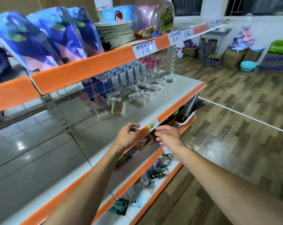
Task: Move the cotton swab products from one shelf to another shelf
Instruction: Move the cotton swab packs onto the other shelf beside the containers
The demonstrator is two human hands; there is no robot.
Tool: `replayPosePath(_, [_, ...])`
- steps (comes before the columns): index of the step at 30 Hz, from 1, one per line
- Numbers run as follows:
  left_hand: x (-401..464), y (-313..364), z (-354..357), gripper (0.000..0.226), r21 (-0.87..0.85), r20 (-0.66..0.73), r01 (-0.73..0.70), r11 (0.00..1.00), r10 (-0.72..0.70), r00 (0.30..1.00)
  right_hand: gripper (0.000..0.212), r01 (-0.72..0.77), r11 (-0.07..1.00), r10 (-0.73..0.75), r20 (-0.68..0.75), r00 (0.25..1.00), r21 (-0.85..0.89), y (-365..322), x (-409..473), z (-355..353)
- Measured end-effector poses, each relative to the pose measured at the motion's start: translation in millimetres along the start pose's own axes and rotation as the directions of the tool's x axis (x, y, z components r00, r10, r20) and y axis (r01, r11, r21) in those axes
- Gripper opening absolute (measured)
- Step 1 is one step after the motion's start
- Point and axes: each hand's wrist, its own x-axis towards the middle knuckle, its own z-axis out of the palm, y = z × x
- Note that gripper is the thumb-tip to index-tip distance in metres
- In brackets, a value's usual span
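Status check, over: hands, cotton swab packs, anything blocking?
Left hand curled, contents unclear; right hand open, empty. Cotton swab packs on middle shelf, untouched. Nothing blocking.

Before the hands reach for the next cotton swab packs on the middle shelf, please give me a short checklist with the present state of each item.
1. Left hand free: cannot tell, fingers curled, maybe pinching a small white thing.
2. Right hand free: ok, fingers relaxed, holding nothing.
3. Cotton swab packs present on the middle shelf: ok.
4. Path to packs unobstructed: ok, bare shelf between.
5. Packs tidy: not ok, scattered heap.
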Motion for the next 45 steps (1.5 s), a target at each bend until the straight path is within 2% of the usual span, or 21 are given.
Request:
replayPosePath(8, [75, 6, 0, 0.017, 0.054, -0.024, 0.023, 0.998, -0.022, 0.999, 0.016, -0.007, 1.000, 0.007, -0.008, 1.000, -0.008, -23, 73, 5])
replayPosePath(11, [95, 6, -7, 0.020, 0.108, 0.011, 0.037, 0.993, -0.039, 0.999, 0.017, -0.018, 1.000, 0.018, 0.002, 1.000, -0.019, -28, 96, 4])
replayPosePath(18, [136, 2, -5, 0.022, 0.118, -0.018, 0.055, 0.991, -0.053, 0.998, 0.021, 0.005, 0.997, -0.003, 0.023, 1.000, -0.078, -28, 153, -8])
replayPosePath(25, [189, 2, 29, 0.021, 0.153, -0.187, 0.104, 0.983, -0.074, 0.979, 0.020, 0.072, 0.968, -0.053, 0.087, 0.995, -0.240, -29, 234, -36])
replayPosePath(29, [210, 6, 57, 0.038, 0.246, -0.231, 0.073, 0.966, -0.015, 0.973, 0.025, 0.069, 0.925, -0.006, 0.168, 0.986, -0.374, -38, 290, -51])
replayPosePath(34, [226, 14, 91, 0.055, 0.467, -0.282, 0.116, 0.876, 0.023, 0.959, 0.032, 0.055, 0.916, 0.049, 0.248, 0.968, -0.398, -47, 349, -59])
replayPosePath(39, [242, 12, 110, 0.072, 0.463, -0.393, 0.202, 0.863, -0.004, 0.919, 0.053, 0.029, 0.918, 0.124, 0.354, 0.927, -0.396, -39, 382, -59])
replayPosePath(45, [253, 3, 122, 0.073, 0.440, -0.501, 0.266, 0.858, -0.011, 0.865, 0.068, 0.184, 0.855, 0.046, 0.423, 0.905, -0.486, -46, 398, -53])
